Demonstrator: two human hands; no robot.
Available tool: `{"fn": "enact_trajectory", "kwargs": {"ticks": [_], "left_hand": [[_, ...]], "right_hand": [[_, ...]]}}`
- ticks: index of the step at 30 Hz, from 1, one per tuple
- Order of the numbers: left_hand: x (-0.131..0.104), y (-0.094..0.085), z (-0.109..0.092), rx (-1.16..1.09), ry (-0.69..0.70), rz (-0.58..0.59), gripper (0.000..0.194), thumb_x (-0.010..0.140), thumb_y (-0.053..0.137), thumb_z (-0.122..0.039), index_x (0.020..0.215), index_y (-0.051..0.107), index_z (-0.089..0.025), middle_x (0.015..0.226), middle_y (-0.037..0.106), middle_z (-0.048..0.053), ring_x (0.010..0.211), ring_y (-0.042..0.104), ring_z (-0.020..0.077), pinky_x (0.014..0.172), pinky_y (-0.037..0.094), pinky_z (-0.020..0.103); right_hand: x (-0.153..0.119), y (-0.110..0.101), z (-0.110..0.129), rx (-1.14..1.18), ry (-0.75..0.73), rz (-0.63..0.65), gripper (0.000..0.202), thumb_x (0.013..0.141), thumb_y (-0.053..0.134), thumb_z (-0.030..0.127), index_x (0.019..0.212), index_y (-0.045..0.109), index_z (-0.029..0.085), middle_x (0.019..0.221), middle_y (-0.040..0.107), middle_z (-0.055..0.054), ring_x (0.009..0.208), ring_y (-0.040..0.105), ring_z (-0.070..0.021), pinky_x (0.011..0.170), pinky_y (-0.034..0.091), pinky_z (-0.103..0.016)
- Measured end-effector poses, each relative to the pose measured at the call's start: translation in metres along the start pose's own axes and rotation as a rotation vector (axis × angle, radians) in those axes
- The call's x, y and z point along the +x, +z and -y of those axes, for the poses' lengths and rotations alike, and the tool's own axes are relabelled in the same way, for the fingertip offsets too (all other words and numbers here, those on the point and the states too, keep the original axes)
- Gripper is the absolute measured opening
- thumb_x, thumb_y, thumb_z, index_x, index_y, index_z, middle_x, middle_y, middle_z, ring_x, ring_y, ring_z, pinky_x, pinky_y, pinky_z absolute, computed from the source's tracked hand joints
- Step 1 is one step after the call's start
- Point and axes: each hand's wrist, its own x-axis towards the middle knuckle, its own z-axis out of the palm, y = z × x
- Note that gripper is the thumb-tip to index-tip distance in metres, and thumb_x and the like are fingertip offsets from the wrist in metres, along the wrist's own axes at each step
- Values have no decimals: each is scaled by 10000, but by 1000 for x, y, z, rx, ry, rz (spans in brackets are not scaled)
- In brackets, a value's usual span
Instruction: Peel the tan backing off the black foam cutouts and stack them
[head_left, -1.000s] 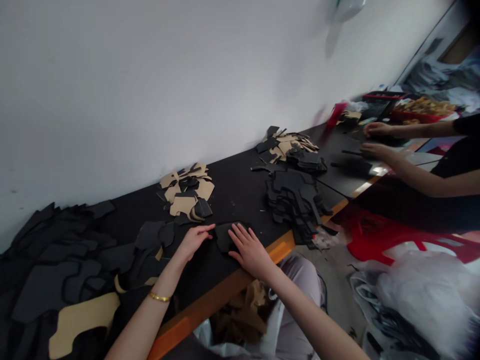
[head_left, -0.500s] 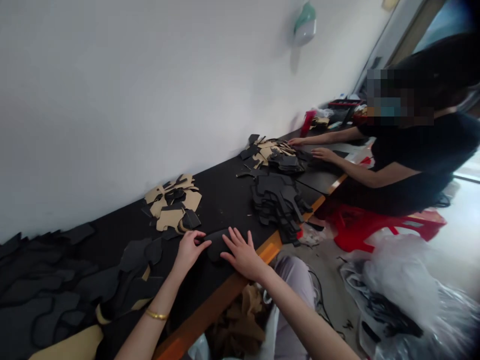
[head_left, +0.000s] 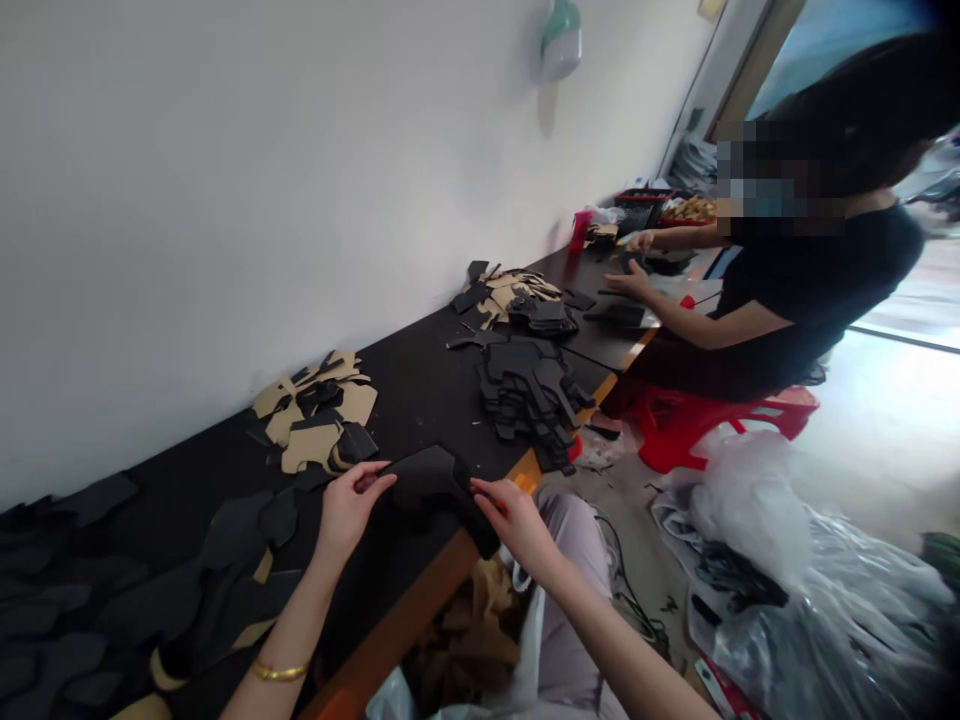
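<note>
Black, flat, curved sheet piece (head_left: 424, 475): located at the front edge of the black, wood-edged table (head_left: 420, 375). Left bare-hand grip (head_left: 345, 510) pinches the piece's left end; right bare-hand grip (head_left: 519, 520) pinches its right side.

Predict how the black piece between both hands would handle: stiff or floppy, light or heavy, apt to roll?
The black piece looks thin, so it is probably light. It spans the gap between the left hand and right hand without obvious sag, suggesting some stiffness. Its flat shape should make it slide rather than roll if pushed.
</note>
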Motion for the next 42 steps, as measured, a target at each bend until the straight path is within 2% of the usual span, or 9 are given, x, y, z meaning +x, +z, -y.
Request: {"fn": "enact_trajectory", "kwargs": {"ticks": [5,11,18,24,28,33,37,40,42], "left_hand": [[-7,3,-6,-376,-145,32,464,564,786,-403,940,666,-159,790,657,16,763,602,139,704,482,233],[-19,4,-27,-701,-342,34,362,659,748,-311,992,636,-219,831,683,-7,677,624,97,615,509,194],[-35,7,-50,-703,-363,219,392,767,646,-397,1083,614,-168,939,719,70,881,671,218,703,564,287],[-36,18,-45,-675,-454,215,432,820,518,-525,986,649,-148,865,725,104,825,684,249,657,566,334],[-23,10,-30,-700,-504,240,556,882,297,-586,1086,625,-186,1122,660,123,906,670,241,604,556,317],[4,-28,-4,-612,-317,88,431,891,389,-482,1166,569,-203,1350,485,133,969,650,221,676,545,284],[26,-61,23,-266,-133,-199,418,808,557,-336,1199,511,-194,1295,501,139,946,641,200,713,529,283],[38,-75,38,164,68,-404,443,785,555,-289,1208,501,-170,1253,501,155,985,605,230,846,491,374],[42,-77,44,462,105,-391,395,805,514,-260,1188,522,-162,1233,515,160,1054,559,272,904,441,429]], "right_hand": [[1,-4,16,216,159,48,411,784,614,384,1146,639,190,1004,702,-78,919,645,-237,836,497,-376],[-7,-15,47,732,355,163,467,765,633,461,1091,648,127,736,683,-42,534,579,-105,546,457,-232],[-11,-20,53,1021,408,185,393,776,645,440,1045,664,155,764,673,-30,568,574,-82,560,437,-203],[-15,-7,47,1070,417,136,379,759,655,461,972,668,148,682,630,-3,494,487,-49,490,362,-173],[-6,-9,41,904,353,82,439,750,647,499,1013,658,147,686,663,-19,519,537,-84,516,408,-203],[44,-71,21,577,229,-237,475,765,612,518,1072,656,159,825,716,-66,782,637,-173,774,491,-307],[105,-116,-18,308,215,-392,596,795,507,561,1195,592,128,925,711,-107,853,649,-226,781,508,-369],[129,-121,-41,39,195,-477,598,744,558,559,1134,630,112,1139,633,-177,1126,527,-331,954,387,-510],[124,-113,-46,-145,113,-549,605,773,529,543,1213,576,131,1276,540,-181,1240,410,-350,1006,296,-571]]}}
